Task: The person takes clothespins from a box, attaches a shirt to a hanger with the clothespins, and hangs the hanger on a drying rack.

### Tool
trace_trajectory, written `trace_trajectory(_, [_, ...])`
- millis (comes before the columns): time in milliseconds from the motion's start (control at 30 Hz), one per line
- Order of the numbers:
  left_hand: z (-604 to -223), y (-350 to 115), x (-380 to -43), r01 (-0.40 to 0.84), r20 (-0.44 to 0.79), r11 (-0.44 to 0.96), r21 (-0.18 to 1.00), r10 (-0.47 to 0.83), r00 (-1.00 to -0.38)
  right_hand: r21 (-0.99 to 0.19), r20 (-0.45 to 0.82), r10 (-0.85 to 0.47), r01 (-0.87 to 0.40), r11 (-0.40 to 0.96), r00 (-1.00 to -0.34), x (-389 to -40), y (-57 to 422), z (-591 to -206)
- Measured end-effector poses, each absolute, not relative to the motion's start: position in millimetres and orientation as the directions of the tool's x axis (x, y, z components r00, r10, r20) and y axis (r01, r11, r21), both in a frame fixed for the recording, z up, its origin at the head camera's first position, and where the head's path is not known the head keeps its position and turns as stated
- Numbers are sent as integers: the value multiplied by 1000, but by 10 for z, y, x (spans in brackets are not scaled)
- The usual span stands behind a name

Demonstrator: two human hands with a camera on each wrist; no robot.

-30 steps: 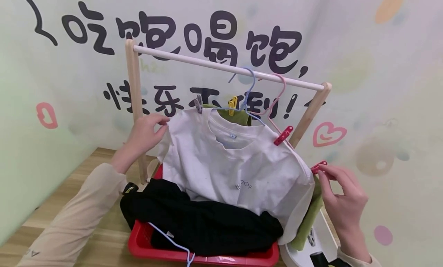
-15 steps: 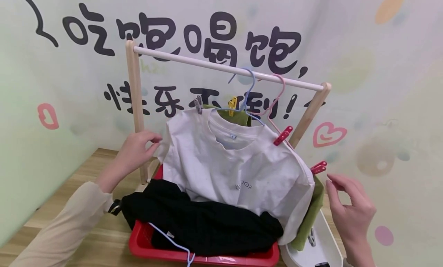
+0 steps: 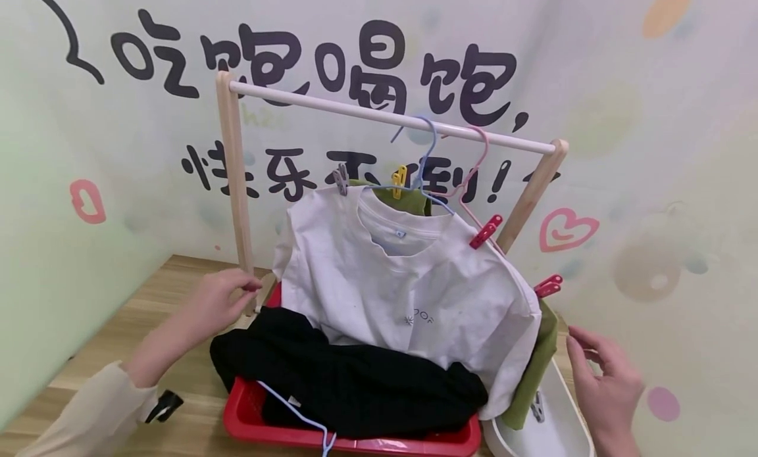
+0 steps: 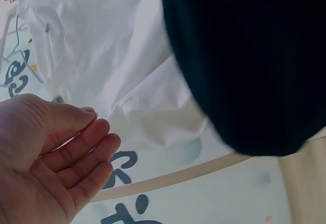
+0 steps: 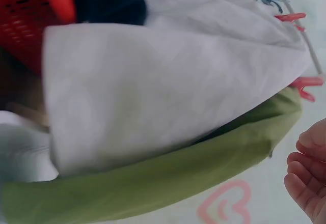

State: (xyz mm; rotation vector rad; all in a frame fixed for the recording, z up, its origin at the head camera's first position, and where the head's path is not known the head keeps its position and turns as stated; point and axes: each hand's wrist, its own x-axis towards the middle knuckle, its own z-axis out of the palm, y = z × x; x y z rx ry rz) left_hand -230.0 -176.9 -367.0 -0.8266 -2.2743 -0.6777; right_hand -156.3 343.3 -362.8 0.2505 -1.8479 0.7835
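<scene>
A white T-shirt (image 3: 379, 273) hangs on a blue hanger (image 3: 428, 156) from the rack's white rail (image 3: 331, 104). A grey clothespin (image 3: 340, 179) and a red clothespin (image 3: 485, 231) clip its shoulders. Behind it a green garment (image 3: 530, 375) hangs from a pink hanger (image 3: 478, 160), with a yellow clothespin (image 3: 399, 181) and another red clothespin (image 3: 548, 285) on it. My left hand (image 3: 216, 306) is off the shirt's left sleeve, fingers loosely bent around nothing. To the right of the green garment, my right hand (image 3: 606, 384) holds nothing, its fingers relaxed.
Black clothing (image 3: 349, 384) fills a red basket (image 3: 237, 417) in front of the rack, with another blue hanger (image 3: 296, 414) at its edge. A white tray (image 3: 577, 411) with a grey clothespin (image 3: 537, 406) stands at right on the wooden table (image 3: 142, 312). Wooden posts (image 3: 233, 181) flank the shirt.
My right hand has let go of the lower red clothespin and drawn down to the right. My left hand has left the shirt's sleeve and dropped down to the left.
</scene>
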Motion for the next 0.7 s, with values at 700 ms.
trace_trajectory(700, [-4297,-1955,-1736,748,736,652,128,443,-512,-462,445,216,-16,887,-869,-1556,3910,-4517])
